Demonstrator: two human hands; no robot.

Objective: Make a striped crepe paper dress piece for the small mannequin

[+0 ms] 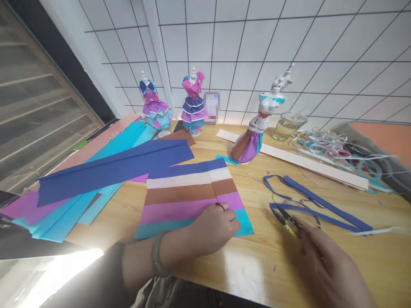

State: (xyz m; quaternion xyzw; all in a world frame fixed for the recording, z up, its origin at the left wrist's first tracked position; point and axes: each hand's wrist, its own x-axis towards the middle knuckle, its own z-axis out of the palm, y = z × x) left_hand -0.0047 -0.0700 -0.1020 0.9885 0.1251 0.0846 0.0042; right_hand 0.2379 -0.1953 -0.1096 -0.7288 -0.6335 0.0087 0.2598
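Note:
My left hand (214, 226) rests closed on a striped paper sheet (183, 194) with blue, white, brown, pink and cyan bands, pressing its lower right part to the wooden table (257, 265). A ring shows on one finger and a grey-green bangle (157, 259) circles the wrist. My right hand (324, 267) reaches over the table at the lower right, its fingers around the handle of small dark scissors (285, 219) that lie among thin blue paper strips (321, 205). The hand is blurred by motion.
A long dark blue paper (112, 169) lies over cyan and pink sheets at the left. Three dressed mannequin figurines (154, 107) (192, 102) (257, 132) stand at the back by the tiled wall. A glass jar (287, 125), a white strip (305, 162) and a tangle of ribbons (334, 147) lie at the right.

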